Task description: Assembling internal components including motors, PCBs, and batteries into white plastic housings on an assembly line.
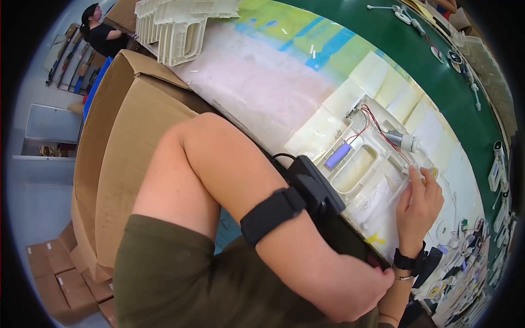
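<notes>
A white plastic housing half [334,180] with a looped handle opening lies on the table, its inside up. In it sit a purple cylindrical battery [338,156], a silver motor [402,141] and red and black wires [374,124]. At the housing's right end, my right hand [420,205] has its fingers bent down onto the edge, by the ends of the wires; the exact grip is partly hidden. My left arm is bent across the view. Curled beside my right wrist, my left hand [363,290] looks closed, with most fingers hidden.
A large open cardboard box [128,120] stands left against the table. Stacked white housings [178,33] sit at the table's far left. Many loose parts [465,268] crowd the lower right. Beyond runs a green surface [366,22] with assemblies. Another person [101,33] stands far left.
</notes>
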### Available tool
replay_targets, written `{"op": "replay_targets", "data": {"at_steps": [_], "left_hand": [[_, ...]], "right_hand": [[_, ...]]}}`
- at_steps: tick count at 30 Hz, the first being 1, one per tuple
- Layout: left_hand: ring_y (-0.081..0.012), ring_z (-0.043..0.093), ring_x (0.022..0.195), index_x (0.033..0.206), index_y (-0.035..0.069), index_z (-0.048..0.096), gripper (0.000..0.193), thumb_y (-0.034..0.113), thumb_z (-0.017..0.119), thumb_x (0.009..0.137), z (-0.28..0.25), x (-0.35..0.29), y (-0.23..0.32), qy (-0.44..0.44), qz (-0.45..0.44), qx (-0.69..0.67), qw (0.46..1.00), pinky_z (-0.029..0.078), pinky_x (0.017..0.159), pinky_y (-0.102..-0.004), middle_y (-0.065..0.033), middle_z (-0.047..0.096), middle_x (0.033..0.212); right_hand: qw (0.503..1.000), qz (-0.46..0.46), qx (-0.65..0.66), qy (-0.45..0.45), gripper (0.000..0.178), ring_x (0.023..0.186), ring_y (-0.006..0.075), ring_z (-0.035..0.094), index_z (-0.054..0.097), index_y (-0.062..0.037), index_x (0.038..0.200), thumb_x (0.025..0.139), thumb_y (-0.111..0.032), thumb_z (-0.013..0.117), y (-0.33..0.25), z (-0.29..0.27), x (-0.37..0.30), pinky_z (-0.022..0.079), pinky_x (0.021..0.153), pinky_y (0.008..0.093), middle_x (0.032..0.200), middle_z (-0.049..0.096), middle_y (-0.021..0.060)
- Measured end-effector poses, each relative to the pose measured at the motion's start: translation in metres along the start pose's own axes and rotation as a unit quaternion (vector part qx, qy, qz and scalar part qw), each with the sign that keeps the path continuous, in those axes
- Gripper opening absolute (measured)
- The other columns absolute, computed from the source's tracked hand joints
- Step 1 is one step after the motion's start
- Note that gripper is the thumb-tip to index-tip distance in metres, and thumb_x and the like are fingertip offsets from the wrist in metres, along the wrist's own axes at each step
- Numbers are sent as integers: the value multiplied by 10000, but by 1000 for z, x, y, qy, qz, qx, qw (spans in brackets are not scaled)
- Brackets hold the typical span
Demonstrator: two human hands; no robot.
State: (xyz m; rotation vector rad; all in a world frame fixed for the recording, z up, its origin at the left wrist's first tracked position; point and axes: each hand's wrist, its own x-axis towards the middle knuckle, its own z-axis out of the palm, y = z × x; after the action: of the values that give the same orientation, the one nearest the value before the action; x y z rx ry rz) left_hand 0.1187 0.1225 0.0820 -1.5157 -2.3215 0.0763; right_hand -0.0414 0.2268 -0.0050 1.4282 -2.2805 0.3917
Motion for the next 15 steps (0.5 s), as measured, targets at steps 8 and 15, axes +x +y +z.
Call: {"op": "replay_targets", "data": {"at_steps": [8,15], "left_hand": [[-219,626,688,819,3,625,152,151,611,790,29,-47,-93,451,-406,-616,502,489,628,-331,-97,625,722],[-183,540,730,907,35,572,128,157,535,896,50,-147,-131,603,-577,-537,126,472,693,-316,-55,590,824]], "right_hand": [[995,23,93,2,289,1026,301,533,632,-67,1057,771,-24,626,6,-2,10,408,885,386,1139,568,127],[987,-2,161,4,268,1061,327,528,624,-55,1057,789,-47,628,6,1,31,408,907,383,1155,558,153]]}}
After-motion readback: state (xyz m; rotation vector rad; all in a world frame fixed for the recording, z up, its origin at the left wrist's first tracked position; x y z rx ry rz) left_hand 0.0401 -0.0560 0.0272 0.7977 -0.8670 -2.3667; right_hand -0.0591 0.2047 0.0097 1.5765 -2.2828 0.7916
